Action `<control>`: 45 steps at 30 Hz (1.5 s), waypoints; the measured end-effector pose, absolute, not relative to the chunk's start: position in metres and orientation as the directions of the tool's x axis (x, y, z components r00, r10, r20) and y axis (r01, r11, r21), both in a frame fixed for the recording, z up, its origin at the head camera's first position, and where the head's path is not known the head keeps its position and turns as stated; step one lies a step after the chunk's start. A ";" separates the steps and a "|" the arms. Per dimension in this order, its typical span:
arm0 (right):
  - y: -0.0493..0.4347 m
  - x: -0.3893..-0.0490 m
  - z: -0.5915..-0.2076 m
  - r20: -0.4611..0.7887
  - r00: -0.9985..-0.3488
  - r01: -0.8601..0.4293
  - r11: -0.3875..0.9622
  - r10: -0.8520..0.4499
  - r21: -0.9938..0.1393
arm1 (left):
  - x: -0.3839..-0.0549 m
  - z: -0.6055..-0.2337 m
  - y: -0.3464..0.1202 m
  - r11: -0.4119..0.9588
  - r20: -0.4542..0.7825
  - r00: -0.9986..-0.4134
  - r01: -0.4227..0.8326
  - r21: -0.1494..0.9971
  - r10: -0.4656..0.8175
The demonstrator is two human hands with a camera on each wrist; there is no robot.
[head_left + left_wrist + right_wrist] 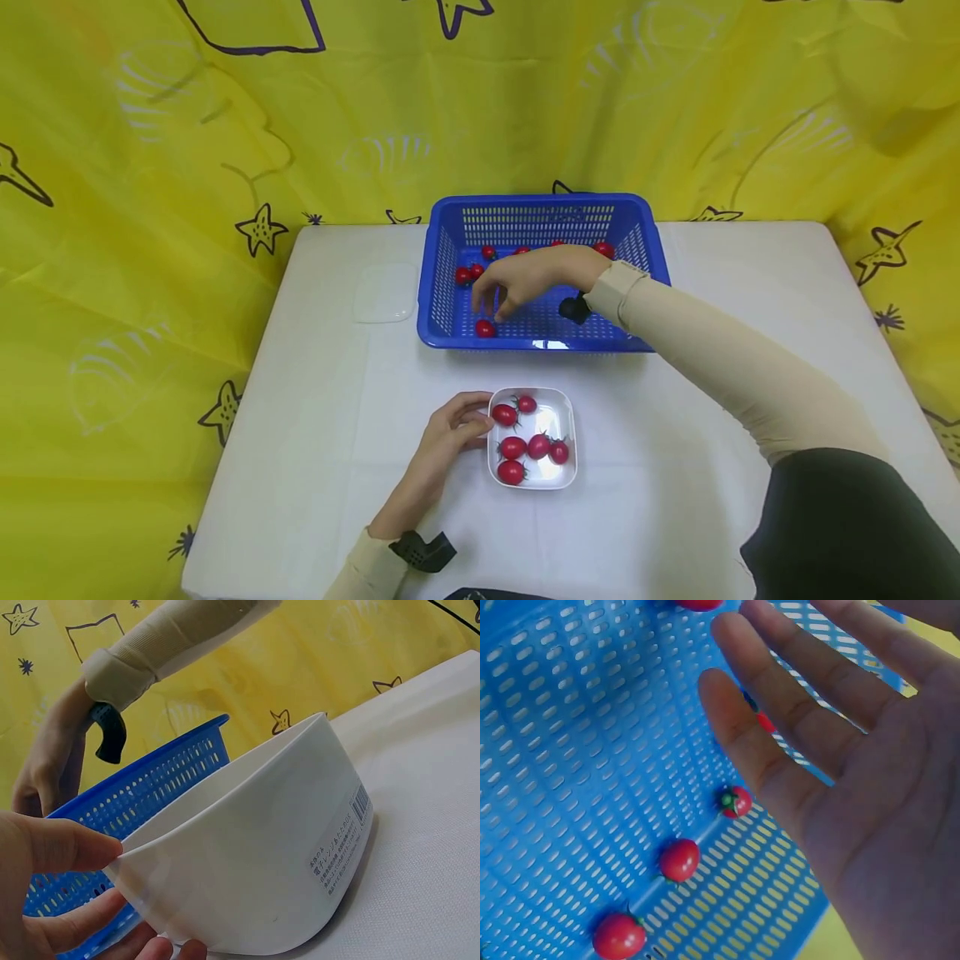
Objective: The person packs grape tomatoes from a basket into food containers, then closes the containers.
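Note:
My right hand reaches over the left part of a blue plastic basket, its fingertips close above a cherry tomato by the near wall. In the right wrist view, nothing is in its loosely extended fingers, and cherry tomatoes lie along the basket's edge. My left hand holds a white square container at its left side. Its thumb is at the rim corner, with the other fingers lower against the wall. Several cherry tomatoes lie inside, mostly toward the left.
A clear, flat square lid lies on the white table, left of the basket. More tomatoes sit toward the back of the basket. A yellow patterned curtain hangs behind the table and along its sides.

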State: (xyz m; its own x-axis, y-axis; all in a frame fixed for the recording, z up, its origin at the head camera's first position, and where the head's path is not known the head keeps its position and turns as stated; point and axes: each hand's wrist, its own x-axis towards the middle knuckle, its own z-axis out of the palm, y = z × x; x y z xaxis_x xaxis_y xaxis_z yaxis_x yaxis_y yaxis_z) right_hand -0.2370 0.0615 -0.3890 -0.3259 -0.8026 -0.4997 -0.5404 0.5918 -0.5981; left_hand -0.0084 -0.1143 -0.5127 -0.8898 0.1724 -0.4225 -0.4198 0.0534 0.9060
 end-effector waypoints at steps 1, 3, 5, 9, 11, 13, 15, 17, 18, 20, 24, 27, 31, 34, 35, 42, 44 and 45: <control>0.059 -0.238 -0.390 -0.514 -0.323 -0.540 0.600 -0.795 -0.590 | -0.009 -0.512 -0.114 0.054 -0.421 -0.890 -0.419 0.907 0.172; 0.053 -0.240 -0.392 -0.549 -0.315 -0.535 0.622 -0.774 -0.571 | -0.009 -0.512 -0.115 0.051 -0.421 -0.890 -0.418 0.907 0.173; 0.050 -0.242 -0.394 -0.592 -0.313 -0.529 0.653 -0.743 -0.541 | -0.009 -0.512 -0.115 0.051 -0.422 -0.889 -0.420 0.906 0.177; 0.045 -0.243 -0.401 -0.652 -0.308 -0.520 0.697 -0.693 -0.494 | -0.009 -0.512 -0.115 0.058 -0.425 -0.888 -0.421 0.905 0.177; 0.043 -0.244 -0.404 -0.666 -0.302 -0.520 0.704 -0.682 -0.485 | -0.009 -0.511 -0.116 0.060 -0.424 -0.889 -0.420 0.905 0.175; 0.041 -0.243 -0.407 -0.675 -0.290 -0.525 0.702 -0.679 -0.481 | -0.009 -0.512 -0.116 0.059 -0.423 -0.889 -0.420 0.906 0.174; 0.039 -0.243 -0.411 -0.682 -0.281 -0.531 0.701 -0.675 -0.476 | -0.008 -0.511 -0.116 0.060 -0.422 -0.889 -0.418 0.906 0.176; 0.039 -0.243 -0.414 -0.688 -0.272 -0.536 0.700 -0.672 -0.472 | -0.008 -0.511 -0.116 0.058 -0.420 -0.889 -0.416 0.907 0.181; 0.039 -0.242 -0.415 -0.691 -0.271 -0.537 0.701 -0.670 -0.469 | -0.007 -0.511 -0.116 0.057 -0.419 -0.890 -0.415 0.908 0.182; 0.039 -0.242 -0.416 -0.695 -0.275 -0.536 0.706 -0.665 -0.464 | -0.007 -0.510 -0.116 0.057 -0.415 -0.891 -0.412 0.909 0.182; 0.039 -0.243 -0.417 -0.702 -0.272 -0.527 0.712 -0.658 -0.464 | -0.007 -0.510 -0.116 0.058 -0.417 -0.892 -0.413 0.909 0.175; 0.039 -0.243 -0.417 -0.716 -0.259 -0.524 0.717 -0.648 -0.460 | -0.008 -0.510 -0.116 0.058 -0.419 -0.891 -0.416 0.908 0.174; 0.040 -0.243 -0.418 -0.745 -0.253 -0.515 0.738 -0.617 -0.436 | -0.008 -0.510 -0.116 0.063 -0.423 -0.889 -0.419 0.906 0.174; 0.041 -0.242 -0.418 -0.757 -0.266 -0.503 0.756 -0.597 -0.419 | -0.007 -0.511 -0.116 0.067 -0.425 -0.889 -0.420 0.905 0.171; 0.041 -0.242 -0.418 -0.759 -0.270 -0.500 0.760 -0.593 -0.416 | -0.007 -0.511 -0.116 0.068 -0.423 -0.890 -0.418 0.906 0.171; 0.042 -0.243 -0.422 -0.763 -0.281 -0.504 0.766 -0.582 -0.399 | -0.007 -0.510 -0.116 0.056 -0.415 -0.893 -0.412 0.910 0.173; 0.042 -0.244 -0.424 -0.765 -0.283 -0.514 0.765 -0.579 -0.389 | -0.007 -0.510 -0.116 0.059 -0.416 -0.893 -0.412 0.909 0.172; 0.042 -0.244 -0.424 -0.766 -0.283 -0.518 0.764 -0.578 -0.385 | -0.006 -0.510 -0.116 0.061 -0.414 -0.894 -0.410 0.910 0.171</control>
State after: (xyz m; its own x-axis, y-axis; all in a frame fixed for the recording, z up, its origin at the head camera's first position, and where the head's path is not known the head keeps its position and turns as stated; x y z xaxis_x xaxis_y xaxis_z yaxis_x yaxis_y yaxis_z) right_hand -0.2440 0.0420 -0.4242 -0.2830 -0.5777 -0.7657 -0.5181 0.7639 -0.3848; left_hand -0.0063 -0.1159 -0.5101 -0.8939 0.1710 -0.4144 -0.4102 0.0607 0.9100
